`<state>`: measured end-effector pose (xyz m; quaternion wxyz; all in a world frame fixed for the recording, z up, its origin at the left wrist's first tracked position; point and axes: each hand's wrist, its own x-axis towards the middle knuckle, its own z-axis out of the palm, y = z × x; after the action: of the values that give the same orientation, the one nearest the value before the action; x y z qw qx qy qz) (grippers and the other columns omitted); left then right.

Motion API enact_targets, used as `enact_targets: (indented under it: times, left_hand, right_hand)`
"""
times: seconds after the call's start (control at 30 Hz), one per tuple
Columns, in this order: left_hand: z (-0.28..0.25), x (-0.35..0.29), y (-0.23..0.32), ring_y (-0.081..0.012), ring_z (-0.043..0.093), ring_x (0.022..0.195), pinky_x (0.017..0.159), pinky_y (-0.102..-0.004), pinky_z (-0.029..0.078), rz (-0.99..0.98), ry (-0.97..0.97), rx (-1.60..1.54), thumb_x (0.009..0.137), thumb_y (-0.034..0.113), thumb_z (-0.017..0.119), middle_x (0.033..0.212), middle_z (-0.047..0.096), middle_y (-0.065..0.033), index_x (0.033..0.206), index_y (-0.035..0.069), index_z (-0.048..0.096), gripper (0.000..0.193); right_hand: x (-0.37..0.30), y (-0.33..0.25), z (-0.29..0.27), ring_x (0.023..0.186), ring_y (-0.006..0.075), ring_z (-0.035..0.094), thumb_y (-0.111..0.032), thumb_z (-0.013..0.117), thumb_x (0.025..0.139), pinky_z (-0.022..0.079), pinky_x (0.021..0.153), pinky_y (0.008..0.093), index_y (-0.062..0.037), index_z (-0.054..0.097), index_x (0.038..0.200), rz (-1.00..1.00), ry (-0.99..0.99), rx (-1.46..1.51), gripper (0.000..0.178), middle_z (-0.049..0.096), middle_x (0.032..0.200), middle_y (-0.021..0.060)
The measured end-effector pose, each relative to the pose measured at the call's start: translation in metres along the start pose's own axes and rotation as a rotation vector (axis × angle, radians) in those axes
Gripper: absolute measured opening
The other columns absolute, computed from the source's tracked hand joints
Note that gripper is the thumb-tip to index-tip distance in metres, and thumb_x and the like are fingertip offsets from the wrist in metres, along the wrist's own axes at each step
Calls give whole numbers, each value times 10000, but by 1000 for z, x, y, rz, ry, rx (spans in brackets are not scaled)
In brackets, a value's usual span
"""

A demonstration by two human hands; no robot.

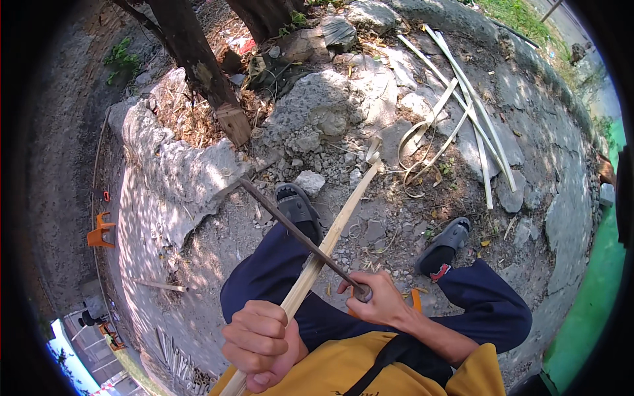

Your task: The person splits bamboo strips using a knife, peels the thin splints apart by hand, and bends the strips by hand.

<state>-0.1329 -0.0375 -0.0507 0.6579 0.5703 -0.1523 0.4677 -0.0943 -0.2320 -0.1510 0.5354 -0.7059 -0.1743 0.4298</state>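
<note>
My left hand (256,336) is closed in a fist around the lower part of a long, pale bamboo strip (337,228). The strip slants up and to the right, away from my body, its far end near the rubble. My right hand (382,301) grips the rounded end of a long, thin, dark knife-like tool (277,212). This tool crosses the strip between my two hands and points toward the far left. Whether it has a sharp edge cannot be made out. Where the two cross, they appear to touch.
Several pale strips (479,125) lie crossed at the far right, beside a curled strip (404,155). Broken concrete (178,171) and a tree trunk (198,59) stand ahead. My shoes (298,210) rest on rubble. An orange plastic chair (100,230) is at left, a green wall (588,317) at right.
</note>
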Motion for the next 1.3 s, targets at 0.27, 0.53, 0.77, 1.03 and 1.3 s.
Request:
enact_targets:
  times: [0.27, 0.53, 0.77, 1.03, 1.3]
  left_hand:
    - [5, 2, 3, -60, 264, 336, 370, -233, 219, -56, -28, 34, 841, 210, 585, 412, 409, 18, 534, 136, 350, 394]
    - [3, 1, -2, -55, 273, 342, 368, -215, 224, 23, 4, -20, 836, 206, 575, 414, 418, 16, 550, 136, 363, 362]
    - [1, 4, -4, -47, 246, 356, 386, -234, 187, -31, 48, 118, 897, 266, 565, 422, 378, 42, 572, 152, 339, 411]
    - [0, 0, -2, -51, 256, 368, 421, -241, 190, -34, 92, 114, 913, 280, 547, 433, 358, 42, 595, 164, 335, 400]
    - [-20, 6, -4, -86, 270, 371, 398, -266, 221, -23, 238, 136, 909, 250, 542, 438, 413, 6, 594, 124, 362, 384]
  right_hand:
    - [32, 29, -11, 554, 201, 636, -124, 691, 801, 502, 587, 346, -26, 767, 982, 154, 108, -103, 218, 644, 643, 124]
    - [-2, 4, -6, 599, 271, 712, -139, 703, 802, 538, 613, 390, -27, 764, 977, -161, -50, 12, 216, 681, 659, 150]
    - [43, 34, -20, 569, 162, 600, -105, 675, 789, 472, 577, 332, -13, 775, 964, 131, 122, -46, 221, 631, 642, 107]
    - [16, 12, -2, 572, 169, 557, -104, 681, 758, 454, 581, 339, -31, 774, 970, 11, -16, 51, 242, 585, 624, 92]
    - [28, 10, 13, 597, 313, 692, -170, 716, 807, 544, 615, 391, -82, 769, 982, -125, 86, -64, 203, 675, 673, 132]
